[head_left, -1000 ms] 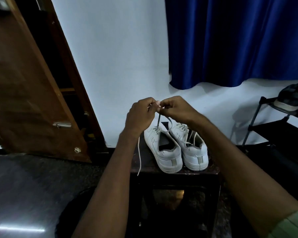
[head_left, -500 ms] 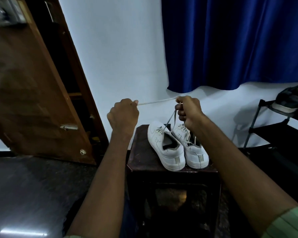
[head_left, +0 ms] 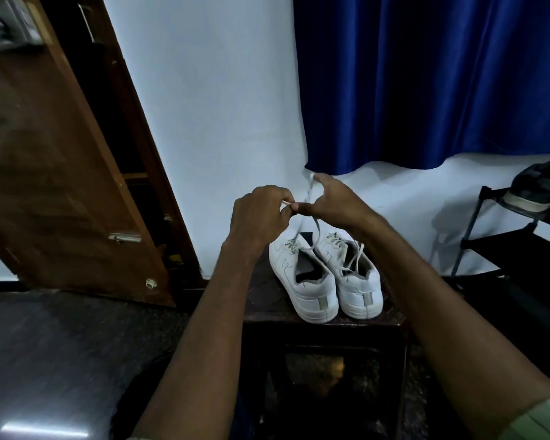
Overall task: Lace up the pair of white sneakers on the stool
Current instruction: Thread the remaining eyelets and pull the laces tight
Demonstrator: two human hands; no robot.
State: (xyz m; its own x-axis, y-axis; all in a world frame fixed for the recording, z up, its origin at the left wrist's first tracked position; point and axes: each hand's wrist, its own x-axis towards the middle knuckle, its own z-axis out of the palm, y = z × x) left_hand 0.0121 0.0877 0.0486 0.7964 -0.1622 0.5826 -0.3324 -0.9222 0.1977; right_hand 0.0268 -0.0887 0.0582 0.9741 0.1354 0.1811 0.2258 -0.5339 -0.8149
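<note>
Far to the left a brown wooden door (head_left: 54, 160) leans open against the pale wall. Moving right, the person's left hand (head_left: 261, 214) is raised above the back left part of the stool (head_left: 267, 300), its fingers curled, its grip pinching the tip of a white lace (head_left: 307, 198) between thumb and fingertip. Touching it, the right hand (head_left: 334, 201) hangs just beside, above the shoes' toes; its grip is pinched on the same lace higher up, so a short loop stands between thumb and forefinger. From the two hands the lace runs down to the left sneaker (head_left: 302, 277), which sits below and slightly nearer than the hands, at the middle of the stool top, heel toward the front edge. The right sneaker (head_left: 353, 274) stands touching it on the right side, its own lace lying loose across the opening. Behind hangs a dark blue curtain (head_left: 426, 77). At the far right a black rack (head_left: 518, 242) carries a dark bundle on its top shelf.
</note>
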